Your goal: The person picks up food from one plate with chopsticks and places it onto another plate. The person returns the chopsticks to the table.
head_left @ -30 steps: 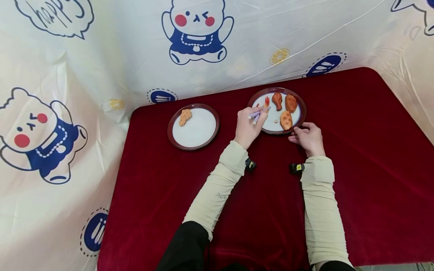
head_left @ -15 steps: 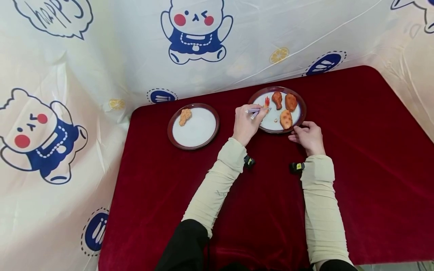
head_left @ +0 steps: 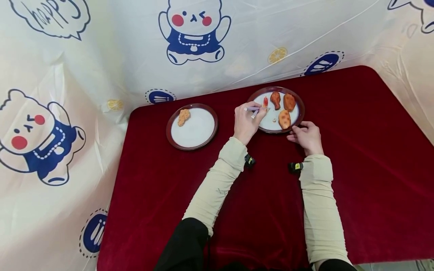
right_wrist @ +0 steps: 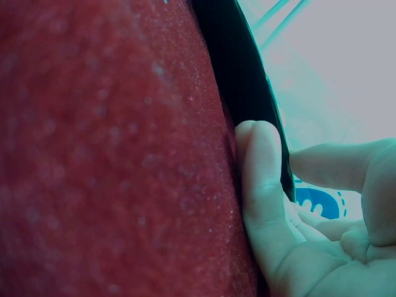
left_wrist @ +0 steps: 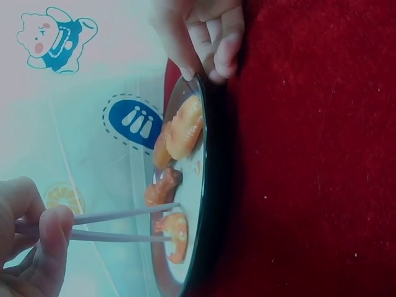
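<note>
Red tablecloth (head_left: pixel 271 218), shrimp (left_wrist: pixel 179 249), drumstick (head_left: pixel 275 99) on right plate (head_left: pixel 267 122), nugget (head_left: pixel 184 116) on left plate (head_left: pixel 198 130)

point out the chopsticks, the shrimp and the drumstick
chopsticks (left_wrist: pixel 124 214): left wrist view, shaft of the upper stick
shrimp (left_wrist: pixel 180 242): left wrist view, its body
drumstick (head_left: pixel 275 99): head view, its meaty part

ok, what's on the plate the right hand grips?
A shrimp by the chopsticks, a drumstick, a brown piece, a spotted piece and a small crumb. In the head view, the left hand covers part of the plate; the surface under the food is hidden.
</note>
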### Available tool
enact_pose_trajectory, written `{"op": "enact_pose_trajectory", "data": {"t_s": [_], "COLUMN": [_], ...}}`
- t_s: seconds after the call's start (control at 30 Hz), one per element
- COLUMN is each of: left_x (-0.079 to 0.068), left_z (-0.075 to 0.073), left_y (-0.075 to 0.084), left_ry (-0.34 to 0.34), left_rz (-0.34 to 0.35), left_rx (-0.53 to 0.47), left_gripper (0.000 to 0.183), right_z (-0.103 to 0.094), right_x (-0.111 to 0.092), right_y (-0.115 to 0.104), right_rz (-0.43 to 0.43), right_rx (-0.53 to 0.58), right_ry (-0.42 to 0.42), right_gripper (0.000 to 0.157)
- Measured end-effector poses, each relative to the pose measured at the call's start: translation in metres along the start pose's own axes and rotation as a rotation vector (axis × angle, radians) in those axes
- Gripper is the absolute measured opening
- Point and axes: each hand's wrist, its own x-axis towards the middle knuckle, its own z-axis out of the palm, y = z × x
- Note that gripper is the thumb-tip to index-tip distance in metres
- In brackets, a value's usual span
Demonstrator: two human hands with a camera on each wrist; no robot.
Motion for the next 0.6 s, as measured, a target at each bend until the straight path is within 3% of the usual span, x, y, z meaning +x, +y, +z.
{"op": "enact_pose_trajectory", "data": {"t_s": [0.27, 0.5, 0.6], "left_x": [0.0039, 0.0071, 0.0079], "left_z": [-0.0004, -0.0012, -0.0020], "left_y": [-0.0019, 0.0017, 0.0024], "left_ry": [-0.019, 0.020, 0.024], "left_rz": [0.031, -0.028, -0.092], "left_rx": [-0.004, 0.027, 0.037], "left_gripper": [0.019, 0.015, 0.014], "right_z": [-0.0004, -0.0004, -0.0002], "right_x": [0.0009, 0.0004, 0.0001], "right_y": [-0.0001, -0.0002, 0.0001], "right_rz": [-0.006, -0.007, -0.008], "right_rx": [-0.001, -0.009, -0.014], "right_ry": [0.008, 0.012, 0.014], "right_gripper": [0.055, 0.056, 0.055]}}
